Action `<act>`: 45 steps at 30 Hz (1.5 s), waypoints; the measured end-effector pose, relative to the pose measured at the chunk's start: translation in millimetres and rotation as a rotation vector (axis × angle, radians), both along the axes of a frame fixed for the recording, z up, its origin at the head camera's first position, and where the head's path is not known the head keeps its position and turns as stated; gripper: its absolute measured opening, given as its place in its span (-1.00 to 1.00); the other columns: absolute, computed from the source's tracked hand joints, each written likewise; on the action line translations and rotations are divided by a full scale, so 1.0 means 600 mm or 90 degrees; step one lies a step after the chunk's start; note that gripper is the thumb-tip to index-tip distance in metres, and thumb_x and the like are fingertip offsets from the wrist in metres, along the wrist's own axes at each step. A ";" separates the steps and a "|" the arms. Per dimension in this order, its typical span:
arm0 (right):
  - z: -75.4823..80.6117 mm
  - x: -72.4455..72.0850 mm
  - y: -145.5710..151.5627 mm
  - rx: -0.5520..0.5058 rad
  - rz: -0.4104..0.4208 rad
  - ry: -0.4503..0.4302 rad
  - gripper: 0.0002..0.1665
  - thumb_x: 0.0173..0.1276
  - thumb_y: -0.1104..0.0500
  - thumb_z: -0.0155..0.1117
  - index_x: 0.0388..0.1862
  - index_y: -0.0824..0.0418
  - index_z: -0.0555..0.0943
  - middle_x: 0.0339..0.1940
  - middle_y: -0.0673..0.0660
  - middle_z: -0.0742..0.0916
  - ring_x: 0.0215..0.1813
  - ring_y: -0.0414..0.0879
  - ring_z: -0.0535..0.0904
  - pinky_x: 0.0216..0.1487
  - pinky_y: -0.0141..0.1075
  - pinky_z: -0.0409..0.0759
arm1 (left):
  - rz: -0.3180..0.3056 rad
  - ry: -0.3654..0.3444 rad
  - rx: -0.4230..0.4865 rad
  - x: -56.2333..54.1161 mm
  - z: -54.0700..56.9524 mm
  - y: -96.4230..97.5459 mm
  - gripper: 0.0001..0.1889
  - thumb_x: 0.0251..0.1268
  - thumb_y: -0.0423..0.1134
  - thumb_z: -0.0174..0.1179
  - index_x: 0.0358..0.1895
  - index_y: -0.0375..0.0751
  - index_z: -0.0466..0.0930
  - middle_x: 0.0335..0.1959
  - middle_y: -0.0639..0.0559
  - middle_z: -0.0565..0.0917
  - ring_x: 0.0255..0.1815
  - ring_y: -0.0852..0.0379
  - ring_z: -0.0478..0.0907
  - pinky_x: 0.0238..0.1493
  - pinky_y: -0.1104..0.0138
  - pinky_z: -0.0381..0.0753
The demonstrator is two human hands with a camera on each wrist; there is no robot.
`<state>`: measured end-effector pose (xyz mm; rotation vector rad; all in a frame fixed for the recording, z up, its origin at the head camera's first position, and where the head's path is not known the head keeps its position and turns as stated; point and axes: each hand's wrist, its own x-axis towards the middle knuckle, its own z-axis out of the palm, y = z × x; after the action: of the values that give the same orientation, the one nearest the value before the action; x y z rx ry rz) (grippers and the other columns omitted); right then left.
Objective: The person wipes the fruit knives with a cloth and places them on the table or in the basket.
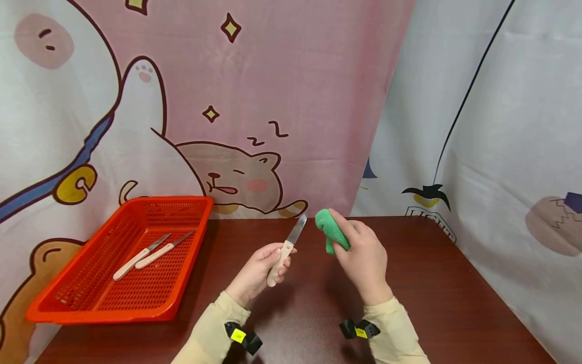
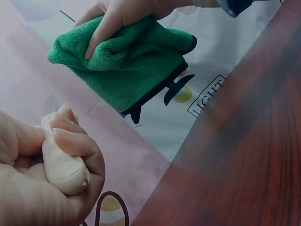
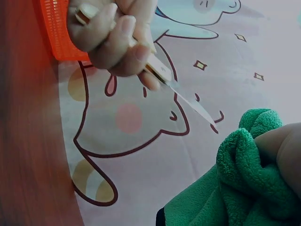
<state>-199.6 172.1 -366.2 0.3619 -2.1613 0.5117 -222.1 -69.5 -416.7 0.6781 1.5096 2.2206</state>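
Observation:
My left hand (image 1: 260, 270) grips a folding knife by its pale handle (image 1: 281, 264), the blade (image 1: 297, 229) pointing up and away over the table. In the left wrist view the fingers curl round the butt of the knife handle (image 2: 66, 169). My right hand (image 1: 364, 258) pinches a bunched green cloth (image 1: 333, 230) with dark edging, held just right of the blade tip with a small gap between them. The right wrist view shows the knife blade (image 3: 195, 104) bare, its tip toward the green cloth (image 3: 240, 174).
At the left of the brown table (image 1: 432, 283) stands a red plastic basket (image 1: 179, 298). Two pale-handled knives, one a folding knife (image 1: 136, 263) and another knife (image 1: 156, 255), lie in it with blades out. A printed curtain (image 1: 318, 101) hangs behind the table.

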 end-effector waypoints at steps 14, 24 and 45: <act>-0.024 0.004 -0.050 0.073 0.058 0.008 -0.14 -0.08 0.25 0.63 0.28 -0.11 0.59 -0.18 0.16 0.69 -0.22 0.08 0.63 -0.52 -0.10 0.62 | -0.013 -0.022 0.012 0.003 0.001 0.001 -0.60 0.62 -0.27 -0.16 0.20 -0.63 0.32 -0.37 0.02 0.53 -0.48 0.26 0.43 -0.44 0.46 0.49; -0.038 0.005 -0.068 0.091 0.064 0.016 -0.16 -0.10 0.25 0.63 0.24 -0.13 0.61 -0.21 0.15 0.69 -0.24 0.05 0.62 -0.57 -0.16 0.57 | 0.007 -0.031 -0.009 0.008 -0.002 0.007 -0.67 0.63 -0.26 -0.16 0.19 -0.47 0.35 -0.37 0.00 0.52 -0.49 0.27 0.43 -0.44 0.46 0.50; -0.039 0.003 -0.065 0.087 0.058 0.021 -0.20 -0.07 0.25 0.61 0.23 -0.13 0.63 -0.23 0.15 0.69 -0.25 0.06 0.62 -0.55 -0.13 0.59 | -0.015 0.014 -0.006 0.009 -0.004 0.008 -0.65 0.63 -0.27 -0.18 0.17 -0.53 0.39 -0.37 0.01 0.52 -0.49 0.26 0.41 -0.47 0.45 0.47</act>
<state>-198.1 133.2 -389.6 0.5423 -2.1613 0.4074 -216.8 -64.5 -419.1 0.7158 1.5137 2.1933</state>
